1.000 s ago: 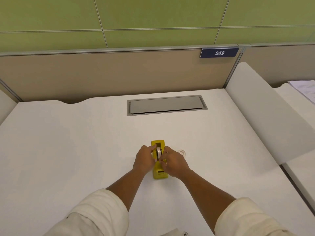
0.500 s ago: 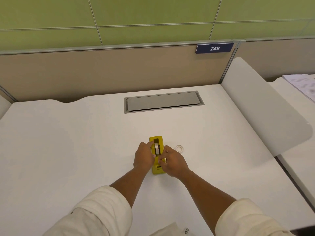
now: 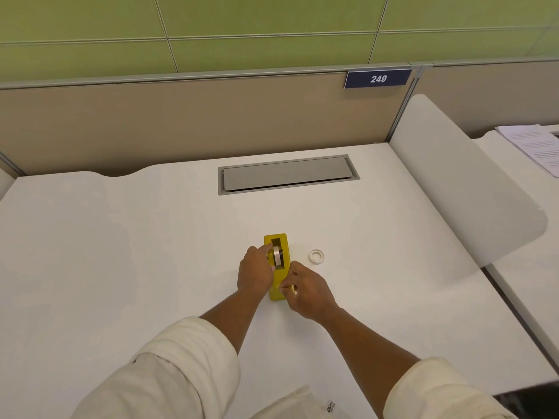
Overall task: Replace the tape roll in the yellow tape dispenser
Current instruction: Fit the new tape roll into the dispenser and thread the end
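Observation:
A yellow tape dispenser (image 3: 284, 241) lies lengthwise on the white desk (image 3: 121, 252) in front of me. A tape roll (image 3: 277, 256) stands on edge in its slot. My left hand (image 3: 255, 273) grips the dispenser's left side, thumb touching the roll. At the near end of the dispenser, my right hand (image 3: 307, 289) pinches something small between thumb and forefinger, apparently the tape's free end. A small white ring, an empty tape core (image 3: 316, 255), lies flat on the desk just right of the dispenser.
A grey cable hatch (image 3: 287, 174) is set into the desk at the back. A beige partition (image 3: 181, 122) with a sign reading 249 closes the far side. A white side panel (image 3: 459, 182) rises at the right; papers (image 3: 535, 146) lie beyond it.
My right hand has drawn back from the roll to the dispenser's near end with pinched fingers. My left hand stays on the dispenser. The white ring is now in full view.

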Demonstrator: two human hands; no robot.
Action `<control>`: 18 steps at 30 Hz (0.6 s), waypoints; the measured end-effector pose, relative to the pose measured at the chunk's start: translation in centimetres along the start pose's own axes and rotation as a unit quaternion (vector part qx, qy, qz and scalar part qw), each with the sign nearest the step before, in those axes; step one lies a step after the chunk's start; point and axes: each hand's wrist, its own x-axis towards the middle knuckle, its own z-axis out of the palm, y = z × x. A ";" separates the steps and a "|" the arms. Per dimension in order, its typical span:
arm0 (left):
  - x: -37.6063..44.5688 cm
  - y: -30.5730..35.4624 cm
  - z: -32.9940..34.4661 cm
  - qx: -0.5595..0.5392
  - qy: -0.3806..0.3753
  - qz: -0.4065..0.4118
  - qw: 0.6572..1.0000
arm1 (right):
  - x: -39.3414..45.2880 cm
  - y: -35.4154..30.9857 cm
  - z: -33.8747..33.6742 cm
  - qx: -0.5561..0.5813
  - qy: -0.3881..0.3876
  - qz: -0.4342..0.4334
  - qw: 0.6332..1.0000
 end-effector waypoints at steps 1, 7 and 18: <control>-0.1 0.0 0.0 0.000 0.000 0.002 1.000 | -0.3 0.0 0.1 -0.003 0.002 -0.001 1.000; -0.2 0.1 0.0 0.000 0.003 -0.002 1.000 | -1.5 0.1 0.5 -0.010 0.020 -0.011 1.000; -0.3 0.1 0.2 0.001 0.001 0.003 1.000 | -2.3 0.3 1.4 -0.051 0.016 0.012 0.999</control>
